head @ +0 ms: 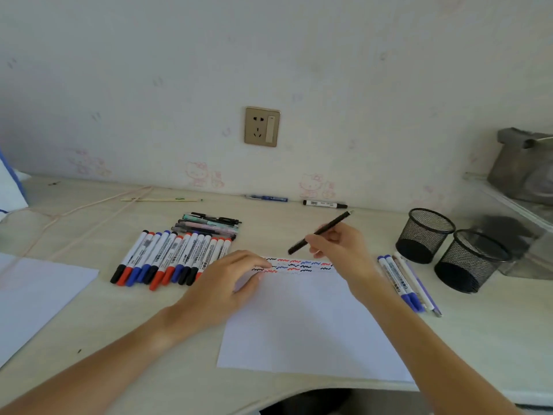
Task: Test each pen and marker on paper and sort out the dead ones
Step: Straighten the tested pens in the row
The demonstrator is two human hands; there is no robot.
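Observation:
A white test sheet (302, 324) lies on the desk with rows of black, red and blue squiggles along its top edge. My left hand (224, 287) rests flat on the sheet's upper left corner, fingers straight. My right hand (341, 247) holds a slim black pen (318, 233) just above the squiggles, its tip pointing down-left. A row of several whiteboard markers (170, 259) with black, red and blue caps lies left of the sheet. Several thin pens (209, 224) lie behind that row. A few blue-capped markers and pens (404, 283) lie right of the sheet.
Two black mesh pen cups (425, 235) (471, 260) stand at the right. A blue pen (266, 198), a black marker (324, 203) and a pale pencil (161, 199) lie along the wall. Another white sheet (33, 292) lies at the left, with a pink cable (89, 211) behind it.

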